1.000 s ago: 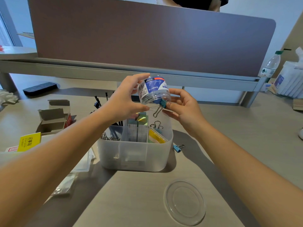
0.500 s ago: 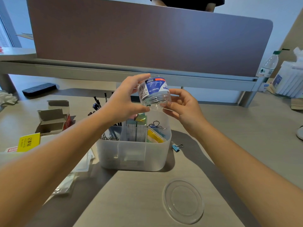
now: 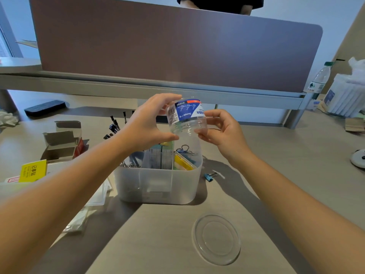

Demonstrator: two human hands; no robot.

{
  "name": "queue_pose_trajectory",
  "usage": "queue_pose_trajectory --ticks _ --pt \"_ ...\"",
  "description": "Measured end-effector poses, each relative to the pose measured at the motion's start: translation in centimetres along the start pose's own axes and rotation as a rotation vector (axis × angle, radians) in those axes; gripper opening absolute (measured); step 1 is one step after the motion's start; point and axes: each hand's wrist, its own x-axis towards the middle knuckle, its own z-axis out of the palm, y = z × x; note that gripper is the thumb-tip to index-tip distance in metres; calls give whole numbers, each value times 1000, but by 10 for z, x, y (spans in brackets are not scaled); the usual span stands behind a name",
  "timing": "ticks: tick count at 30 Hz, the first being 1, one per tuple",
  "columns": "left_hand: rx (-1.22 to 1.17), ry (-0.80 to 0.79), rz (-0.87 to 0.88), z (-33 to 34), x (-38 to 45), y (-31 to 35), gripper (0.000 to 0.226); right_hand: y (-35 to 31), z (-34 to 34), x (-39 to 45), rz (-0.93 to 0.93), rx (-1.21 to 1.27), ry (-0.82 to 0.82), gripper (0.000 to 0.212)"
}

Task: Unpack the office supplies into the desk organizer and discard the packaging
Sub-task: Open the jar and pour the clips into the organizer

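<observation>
My left hand grips a clear plastic jar with a blue label, held upside down above the translucent desk organizer. The jar looks empty. My right hand touches the jar's mouth rim with its curled fingertips. Binder clips lie in the organizer's right compartment, beside yellow tabs, sticky notes and pens. One blue binder clip lies on the desk just right of the organizer. The jar's clear lid lies on the desk in front.
Opened cardboard boxes, a yellow packet and plastic wrappers lie at the left. A black eraser sits far left. A brown partition backs the desk. A water bottle and tissue pack stand far right.
The blue clip that hung at the jar's mouth has dropped into the organizer. My right hand's fingers have moved from that clip to the jar's rim.
</observation>
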Motion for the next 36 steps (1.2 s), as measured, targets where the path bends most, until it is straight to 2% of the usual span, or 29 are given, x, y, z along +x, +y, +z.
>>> queue_pose_trajectory --ticks 7,10,15,19,22,25,27,29,36 --pt "35 -49 -51 -1 -4 1 68 6 5 -5 13 -60 -10 27" --pt "18 -9 -42 -1 -5 3 66 6 7 -6 -20 -24 46 29" --pt "-5 8 -74 1 -4 3 72 6 5 -3 56 -78 13 19" --pt "-136 117 -139 -2 -3 4 69 12 -6 -8 113 -162 40 13" --pt "-242 161 -210 -3 -7 9 62 26 -18 -25 249 -301 -32 23" --pt "-315 184 -222 -6 -17 17 55 39 -24 -48 344 -449 -212 37" --pt "-349 193 -233 -8 -28 24 52 42 -23 -59 280 -632 -297 40" --pt "-383 217 -241 -10 -41 30 51 39 -21 -66 194 -733 -285 34" --pt "-521 272 -322 -20 -97 40 44 35 -18 -80 163 -792 -175 20"
